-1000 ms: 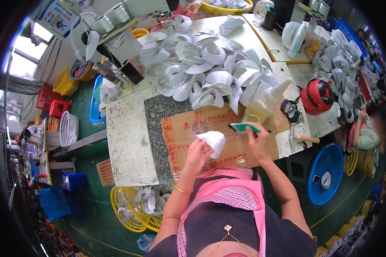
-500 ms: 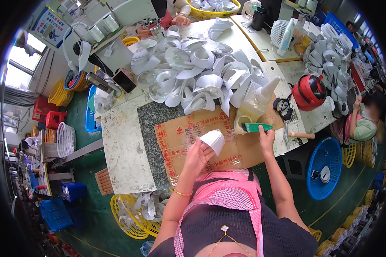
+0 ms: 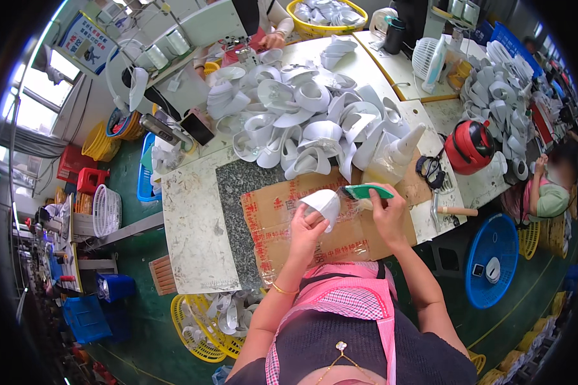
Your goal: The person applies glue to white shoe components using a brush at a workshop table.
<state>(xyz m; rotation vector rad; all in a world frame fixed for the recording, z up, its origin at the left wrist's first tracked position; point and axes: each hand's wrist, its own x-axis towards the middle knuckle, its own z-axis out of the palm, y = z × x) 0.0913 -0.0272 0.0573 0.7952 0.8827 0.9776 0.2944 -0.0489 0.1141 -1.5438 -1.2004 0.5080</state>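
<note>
My left hand [image 3: 306, 232] is closed on a white shoe upper [image 3: 325, 205], a small curved piece held above a flattened cardboard sheet [image 3: 286, 237]. In my right hand [image 3: 389, 217] is a brush with a green handle [image 3: 371, 190], pinched between the fingers. The dark end of the brush points left, close to the upper's right edge; whether they touch I cannot tell. Just beyond the brush stands a cloudy plastic bottle [image 3: 386, 160] with a cone-shaped spout, holding a yellowish liquid.
A large heap of white shoe uppers [image 3: 315, 131] covers the table behind the cardboard. To the right are a red round-bodied appliance [image 3: 467, 147], a hammer with a wooden handle [image 3: 457, 210] and a small fan [image 3: 428, 61]. Co-workers sit beyond and at the right.
My right hand has brought the brush left and away from the bottle, toward the upper. My left hand has turned the upper and shifted it slightly; the whole view has moved a little.
</note>
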